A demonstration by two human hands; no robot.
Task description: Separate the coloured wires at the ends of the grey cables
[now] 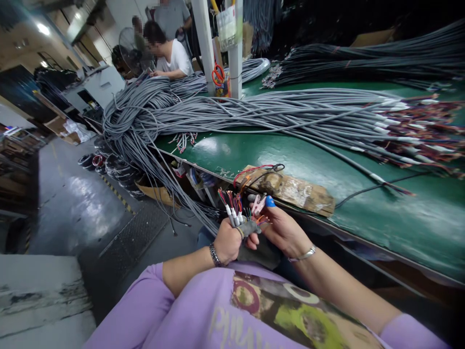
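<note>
The left hand (228,242) is closed around a small bunch of grey cables (234,218), held upright in front of the person's torso, near the front edge of the green worktop (395,232). The bunch shows white sleeves near its tips, with stripped multicoloured wires (229,198) fanning out above them. A grey covering (250,227) is seen at the thumb of this hand.

The right hand (286,235) is just beside the bunch, fingers bent, with a blue wrap (270,201) on one digit. A small pink clip-like piece (258,205) is close to that digit; whether the hand pinches it or the orange wires (262,220) below cannot be determined.

A worn wooden block (307,194) lies along the worktop edge just beyond the hands, with red and black leads at its left end. Behind it a large grey cable bundle (254,112) runs across the worktop, its stripped ends to the right and its looped portion hanging over the left edge. A black cable bundle (363,65) lies farther back. Red-handled scissors (218,74) stand by a white post (235,53). A co-worker in a white shirt (178,58) is seated beyond.
</note>
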